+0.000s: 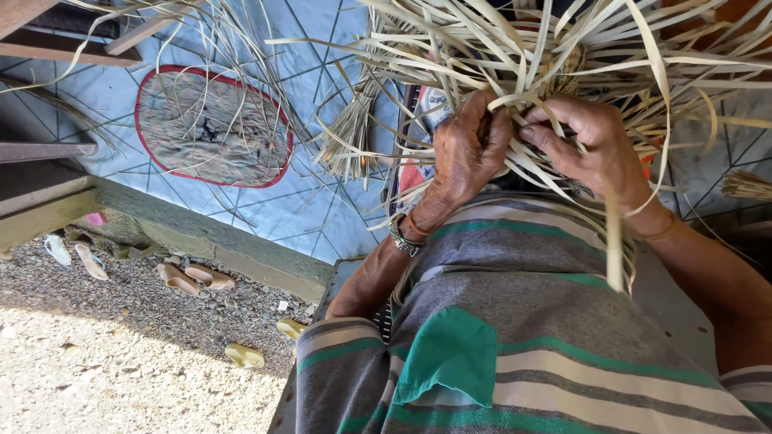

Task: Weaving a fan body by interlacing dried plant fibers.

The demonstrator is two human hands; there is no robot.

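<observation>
A tangle of pale dried leaf strips [563, 48] fans out above my lap, partly woven together at its middle. My left hand [470, 153], with a wristwatch [404, 237] and a thin band on the wrist, is closed on strips at the woven middle. Right beside it, my right hand [591, 145] pinches other strips, its fingertips almost touching the left hand. One loose strip [613, 241] hangs down over my striped grey and green shirt [515, 337]. The woven part under my fingers is mostly hidden.
A tied bundle of strips [350, 137] lies on the blue patterned floor [322, 209], next to an oval mat with a red border [213, 128]. A concrete step edge [217, 241] drops to gravel [121, 354] with several sandals [197, 279]. Wooden furniture [48, 48] stands at the upper left.
</observation>
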